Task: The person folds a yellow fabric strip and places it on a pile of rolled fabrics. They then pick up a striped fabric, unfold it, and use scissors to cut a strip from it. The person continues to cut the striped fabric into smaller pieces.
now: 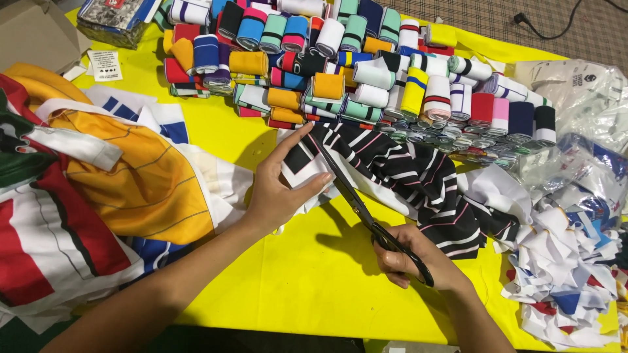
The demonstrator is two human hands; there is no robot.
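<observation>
My left hand (278, 186) presses flat on a white and black piece of striped fabric (418, 180) spread over the yellow table (281, 287). Black scissors (356, 199) are gripped in my right hand (418, 261), fingers through the handles near the table's front. The long blades run up and left along the fabric's edge, right beside my left fingers. The fabric is black with white and pink stripes and lies bunched toward the right.
Several rolled ribbed fabric bands (340, 59) in many colours are piled at the back. An orange, white and red heap of cloth (111, 176) fills the left. White and blue scraps (562, 261) and plastic bags (582, 98) lie right. A cardboard box (33, 33) sits top left.
</observation>
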